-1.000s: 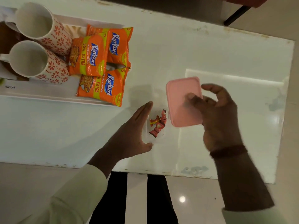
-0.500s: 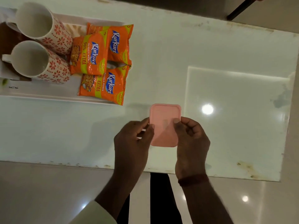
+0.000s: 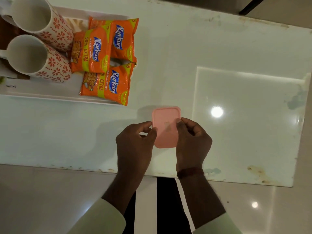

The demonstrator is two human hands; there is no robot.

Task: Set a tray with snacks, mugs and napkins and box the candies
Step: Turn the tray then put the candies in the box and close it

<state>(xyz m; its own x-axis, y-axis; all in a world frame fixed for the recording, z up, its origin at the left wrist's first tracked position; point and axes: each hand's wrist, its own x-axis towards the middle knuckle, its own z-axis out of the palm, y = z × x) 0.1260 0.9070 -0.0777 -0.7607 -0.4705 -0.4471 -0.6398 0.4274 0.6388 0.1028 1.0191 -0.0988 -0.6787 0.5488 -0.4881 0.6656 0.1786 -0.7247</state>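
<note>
Both hands meet at a pink lid (image 3: pixel 166 127) lying flat over a small box on the white surface (image 3: pixel 219 53), near its front edge. The left hand (image 3: pixel 135 142) has its grip curled against the lid's left rim, thumb and forefinger pinching at the edge; the right hand (image 3: pixel 192 142) has its grip on the right side, thumb pressed on the lid's top with the other fingers folded beside it. The box under the lid is hidden, so the candies cannot be seen. A dark band (image 3: pixel 190 172) circles the right wrist, and pale sleeves cover both forearms lower down. Well apart, toward the far left, a white tray (image 3: pixel 50 97) holds three orange snack packets (image 3: pixel 108 85), overlapping one another, the nearest hanging over the tray's corner. Just beside them stand two white mugs (image 3: pixel 38 59) with red flower patterns, touching each other, both upright.
</note>
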